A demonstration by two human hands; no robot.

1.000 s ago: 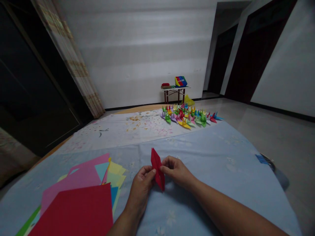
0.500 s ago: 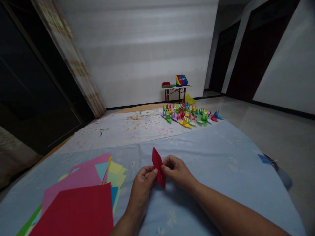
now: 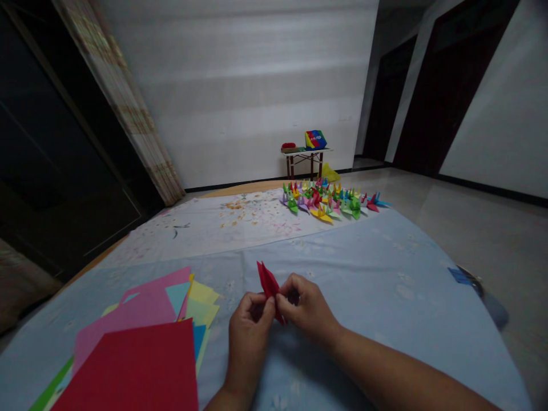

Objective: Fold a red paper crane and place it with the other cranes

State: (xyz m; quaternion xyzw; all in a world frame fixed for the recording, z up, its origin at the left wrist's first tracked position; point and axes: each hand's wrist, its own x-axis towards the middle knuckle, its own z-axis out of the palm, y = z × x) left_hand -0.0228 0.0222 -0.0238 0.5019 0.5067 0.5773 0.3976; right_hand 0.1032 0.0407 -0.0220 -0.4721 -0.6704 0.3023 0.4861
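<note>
Between my two hands is a small folded piece of red origami paper (image 3: 268,281), held just above the blue cloth and tilted, with its pointed top split into two tips. My left hand (image 3: 252,319) pinches its left side between thumb and fingers. From the right, my right hand (image 3: 305,305) pinches it near the middle, close to the left thumb. The fingers cover much of its lower half. Left of my hands lies a loose pile of coloured sheets, with a large red sheet (image 3: 141,365) on top and a pink sheet (image 3: 128,314) behind it.
Many folded paper cranes (image 3: 317,200) stand at the far right of the table on a white flowered cloth (image 3: 205,228). A pale blue flowered cloth (image 3: 363,268) covers the near part. Beyond stands a small table (image 3: 303,153) with a colourful box (image 3: 315,140) by the wall.
The red paper has turned a little and its top has tipped left, now showing two separate points. Both hands have drawn closer together around it.
</note>
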